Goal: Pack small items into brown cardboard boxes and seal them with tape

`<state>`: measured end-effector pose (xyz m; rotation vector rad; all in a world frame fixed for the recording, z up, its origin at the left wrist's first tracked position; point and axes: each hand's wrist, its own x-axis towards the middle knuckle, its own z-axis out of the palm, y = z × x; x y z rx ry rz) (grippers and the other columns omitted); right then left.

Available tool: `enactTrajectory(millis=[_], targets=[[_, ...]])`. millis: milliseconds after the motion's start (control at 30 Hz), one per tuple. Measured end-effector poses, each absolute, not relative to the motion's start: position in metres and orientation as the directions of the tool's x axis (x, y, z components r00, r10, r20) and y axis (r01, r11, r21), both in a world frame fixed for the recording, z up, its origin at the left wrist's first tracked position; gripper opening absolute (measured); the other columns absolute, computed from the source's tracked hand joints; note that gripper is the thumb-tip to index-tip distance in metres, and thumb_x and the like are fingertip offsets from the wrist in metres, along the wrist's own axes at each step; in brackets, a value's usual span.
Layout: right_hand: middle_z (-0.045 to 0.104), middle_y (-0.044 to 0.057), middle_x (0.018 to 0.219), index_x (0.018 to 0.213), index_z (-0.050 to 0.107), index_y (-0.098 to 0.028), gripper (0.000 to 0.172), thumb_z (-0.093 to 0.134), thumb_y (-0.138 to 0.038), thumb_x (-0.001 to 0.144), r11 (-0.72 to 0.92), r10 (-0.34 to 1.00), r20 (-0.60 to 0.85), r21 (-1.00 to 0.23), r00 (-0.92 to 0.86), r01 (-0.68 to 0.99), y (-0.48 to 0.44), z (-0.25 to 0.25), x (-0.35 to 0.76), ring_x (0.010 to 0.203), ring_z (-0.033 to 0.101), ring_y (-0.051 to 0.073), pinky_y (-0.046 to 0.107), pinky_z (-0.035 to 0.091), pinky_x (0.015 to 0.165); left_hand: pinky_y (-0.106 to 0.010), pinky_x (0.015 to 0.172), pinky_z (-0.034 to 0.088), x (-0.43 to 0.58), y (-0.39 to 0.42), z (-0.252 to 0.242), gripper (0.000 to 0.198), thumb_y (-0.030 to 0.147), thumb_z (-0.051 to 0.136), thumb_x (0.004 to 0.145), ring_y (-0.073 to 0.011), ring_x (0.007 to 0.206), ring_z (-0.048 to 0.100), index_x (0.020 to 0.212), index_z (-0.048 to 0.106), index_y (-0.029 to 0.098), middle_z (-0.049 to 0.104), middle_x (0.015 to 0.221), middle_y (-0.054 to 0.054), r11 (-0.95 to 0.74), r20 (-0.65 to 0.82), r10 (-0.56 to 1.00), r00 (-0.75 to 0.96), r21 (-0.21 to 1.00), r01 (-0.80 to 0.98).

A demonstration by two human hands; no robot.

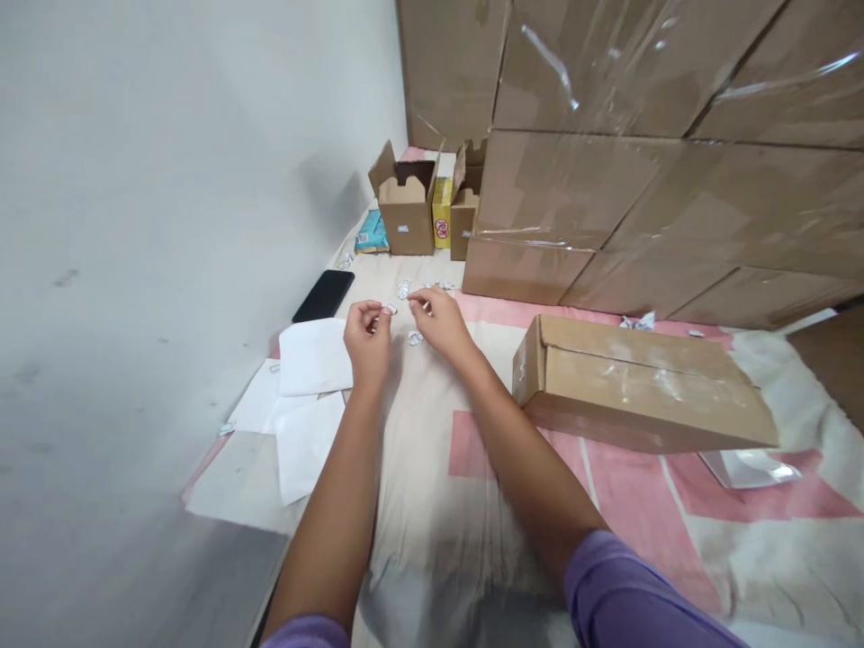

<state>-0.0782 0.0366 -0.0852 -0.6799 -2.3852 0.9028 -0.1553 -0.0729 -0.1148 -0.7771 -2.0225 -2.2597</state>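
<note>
White scrap (391, 309), where?
Left hand (369, 340) pinches it, nine o'clock of centre.
Right hand (440, 319)?
Three o'clock of it; can't tell its grip.
Step?
Fingertip handling, likely; next calls for steady pinching.

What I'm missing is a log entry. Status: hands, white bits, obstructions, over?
Left hand: pinching small white piece. Right hand: close by, grip unclear. Crumpled white bits: on the cloth near the hands. Black phone, left: seemingly not in the way.

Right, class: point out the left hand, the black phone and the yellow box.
Left hand (368, 331): head view, on its middle.
Black phone (324, 296): head view, on its dark face.
Yellow box (442, 214): head view, on its front side.
</note>
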Motion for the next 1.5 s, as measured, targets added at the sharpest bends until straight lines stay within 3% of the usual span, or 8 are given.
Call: enactTrajectory(millis=[100,433,667,800,933,1067,1233,1500], targets=[[0.07,0.005,0.097,0.1,0.074,-0.018,0.019,0.061,-0.029,0.091,0.65,0.58,0.347,-0.742,-0.737,0.163,0.021,-0.07,-0.076,0.088,0.064,0.017,0.029,0.047,0.086,-0.023,0.066,0.045,-0.148,-0.073,-0.11,0.021,0.035,0.07,0.085,-0.0127,0.074,0.065,0.095,0.059,0.02,0.069,0.082,-0.001,-0.168,0.393,0.347,-0.851,0.919,0.356],[0.073,0.01,0.105,0.103,0.067,-0.021,0.023,0.046,-0.029,0.097,0.729,0.624,0.369,-0.592,-0.689,0.343,-0.02,-0.031,-0.023,0.092,0.07,0.024,0.033,0.054,0.076,-0.035,0.062,0.047,-0.129,-0.082,-0.098,0.026,0.041,0.075,0.073,-0.0243,0.077,0.068,0.094,0.065,0.028,0.071,0.085,0.0,-0.09,0.554,0.282,-0.783,0.828,0.554],[0.076,0.002,0.105,0.114,0.065,-0.032,0.031,0.045,-0.019,0.094,0.799,0.35,0.525,-0.599,-0.776,-0.045,-0.048,-0.005,0.142,0.093,0.074,0.018,0.028,0.059,0.076,-0.045,0.06,0.046,-0.108,-0.079,-0.087,0.01,0.043,0.059,0.078,-0.0282,0.07,0.06,0.086,0.064,0.047,0.069,0.078,0.013,0.023,0.466,0.382,-0.798,0.859,0.512],[0.076,0.003,0.096,0.109,0.066,-0.035,0.025,0.05,-0.021,0.096,0.697,0.591,0.534,-0.715,-0.604,0.049,-0.018,0.006,0.249,0.087,0.073,0.018,0.03,0.058,0.077,-0.047,0.062,0.048,-0.09,-0.071,-0.085,0.01,0.048,0.057,0.078,-0.0288,0.071,0.061,0.082,0.066,0.044,0.066,0.077,0.008,0.116,0.466,0.407,-0.786,0.827,0.55],[0.068,0.002,0.085,0.139,0.046,-0.035,0.04,0.047,-0.025,0.1,0.559,0.82,0.514,-0.814,-0.253,0.158,0.04,0.008,0.315,0.08,0.067,0.02,0.034,0.053,0.068,-0.044,0.069,0.051,-0.05,-0.06,-0.067,0.021,0.051,0.06,0.081,-0.0251,0.074,0.062,0.086,0.063,0.031,0.069,0.085,0.003,-0.003,0.502,0.422,-0.754,0.833,0.553],[0.063,0.0,0.087,0.149,0.029,-0.028,0.051,0.045,-0.024,0.101,0.559,0.815,0.504,-0.815,-0.286,0.156,0.072,-0.013,0.334,0.077,0.061,0.018,0.032,0.048,0.071,-0.04,0.085,0.054,0.001,-0.039,-0.032,0.043,0.059,0.058,0.085,-0.0284,0.112,0.064,0.112,0.057,0.024,0.067,0.126,-0.009,0.15,0.22,0.702,-0.677,0.884,0.443],[0.068,0.001,0.098,0.147,0.031,-0.027,0.047,0.04,-0.019,0.101,0.492,0.782,0.296,-0.833,-0.549,0.253,0.073,-0.036,0.336,0.083,0.063,0.018,0.032,0.046,0.075,-0.05,0.115,0.039,0.022,0.006,-0.006,0.067,0.067,0.053,0.086,-0.0333,0.135,0.05,0.137,0.047,0.024,0.053,0.146,-0.012,0.322,-0.02,0.906,-0.423,0.681,0.657],[0.073,0.0,0.098,0.126,0.047,-0.027,0.033,0.052,-0.017,0.095,0.405,0.674,0.124,-0.886,-0.729,0.224,0.078,-0.054,0.338,0.095,0.068,0.02,0.03,0.045,0.076,-0.044,0.096,0.054,-0.037,0.051,-0.011,0.083,0.065,0.069,0.078,-0.0362,0.123,0.059,0.148,0.043,0.027,0.057,0.144,-0.012,0.234,-0.163,0.972,-0.169,0.733,0.638]])
